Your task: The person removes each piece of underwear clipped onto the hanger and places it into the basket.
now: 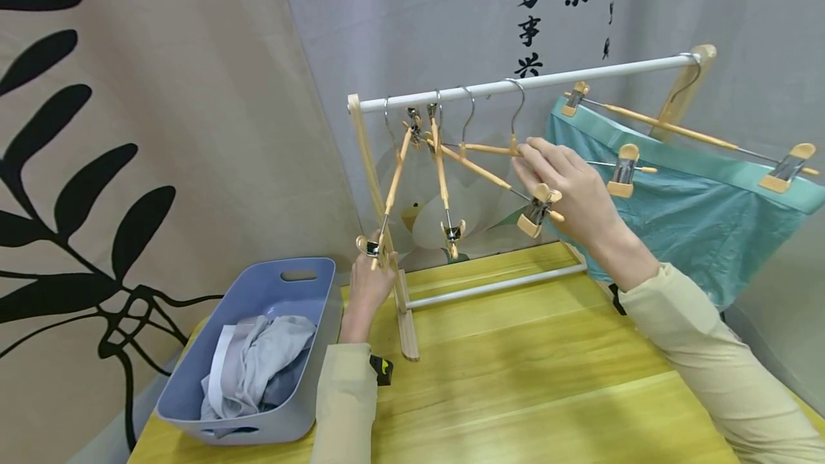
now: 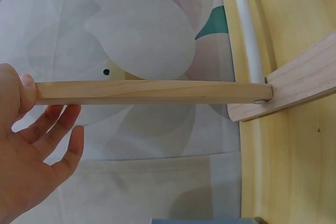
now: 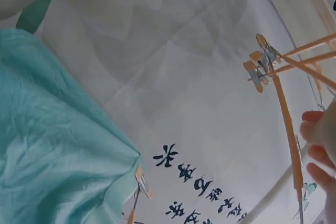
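Observation:
My left hand (image 1: 372,281) grips the wooden side post (image 2: 152,92) of a small clothes rack, with the thumb on one side and fingers on the other. At the rail, my right hand (image 1: 567,188) holds a clip hanger (image 1: 488,150) around its middle; the thumb is hidden in the head view. Several other wooden clip hangers (image 1: 440,163) hang bare to its left, bunched at their far ends. Right of my hand, a teal pair of underpants (image 1: 696,213) hangs by its waistband from another clip hanger (image 1: 670,127).
A blue-grey plastic basket (image 1: 325,349) stands on the left of the yellow wooden table (image 1: 515,378), with grey cloth (image 1: 264,356) inside. The rack's white rail (image 1: 580,76) runs across the top, and a lower bar (image 1: 496,286) joins its feet. A printed curtain (image 1: 412,13) hangs behind.

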Tool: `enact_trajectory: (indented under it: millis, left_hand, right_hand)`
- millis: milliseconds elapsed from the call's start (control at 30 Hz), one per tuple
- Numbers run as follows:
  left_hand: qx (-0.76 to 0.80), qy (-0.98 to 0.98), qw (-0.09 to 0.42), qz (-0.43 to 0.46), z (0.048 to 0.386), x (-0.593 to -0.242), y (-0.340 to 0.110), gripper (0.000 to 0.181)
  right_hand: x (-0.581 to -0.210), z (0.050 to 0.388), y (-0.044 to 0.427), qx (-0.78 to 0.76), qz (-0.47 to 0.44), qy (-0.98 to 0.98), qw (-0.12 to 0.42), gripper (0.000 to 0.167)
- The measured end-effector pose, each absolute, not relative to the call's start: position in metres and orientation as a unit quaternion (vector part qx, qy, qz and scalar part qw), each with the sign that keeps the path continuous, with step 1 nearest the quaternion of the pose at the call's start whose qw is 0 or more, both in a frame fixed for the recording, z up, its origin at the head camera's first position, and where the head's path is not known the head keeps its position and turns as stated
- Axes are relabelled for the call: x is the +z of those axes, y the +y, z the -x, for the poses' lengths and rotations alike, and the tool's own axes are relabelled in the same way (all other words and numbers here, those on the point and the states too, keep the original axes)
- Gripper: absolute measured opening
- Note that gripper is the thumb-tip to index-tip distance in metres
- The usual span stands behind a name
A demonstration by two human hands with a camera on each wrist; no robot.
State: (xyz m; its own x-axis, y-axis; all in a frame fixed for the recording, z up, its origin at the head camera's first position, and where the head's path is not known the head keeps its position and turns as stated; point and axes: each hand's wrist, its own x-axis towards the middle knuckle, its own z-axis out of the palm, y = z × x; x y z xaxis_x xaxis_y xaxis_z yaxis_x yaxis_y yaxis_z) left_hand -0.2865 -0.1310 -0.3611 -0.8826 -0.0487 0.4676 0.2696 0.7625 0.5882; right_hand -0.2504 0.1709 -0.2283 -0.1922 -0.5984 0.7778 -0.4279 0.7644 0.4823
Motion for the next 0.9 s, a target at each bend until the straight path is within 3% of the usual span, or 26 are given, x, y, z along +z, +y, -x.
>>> enact_trajectory:
  millis: [167,300,667,900]
  left_hand:
    - [-0.344,-0.910,0.226,0.053,0.287,-0.361,-0.131,0.048]
    - [-0.344,-0.911,0.220,0.055,0.287,-0.361,-0.132,0.048]
    - [-0.338,-0.919,0.196,0.049,0.288,-0.360,-0.131,0.069]
    - [-0.333,-0.917,0.211,0.065,0.288,-0.361,-0.131,0.055]
  right_hand:
    - [-0.238,0.255,0.167,-0.080,-0.364,-0.736,0.565,0.016]
    - [-0.246,0.256,0.165,-0.085,-0.361,-0.744,0.556,0.012]
    - [-0.267,0.261,0.173,-0.083,-0.318,-0.790,0.517,0.021]
    - [-0.274,0.271,0.188,-0.063,-0.299,-0.805,0.509,0.016]
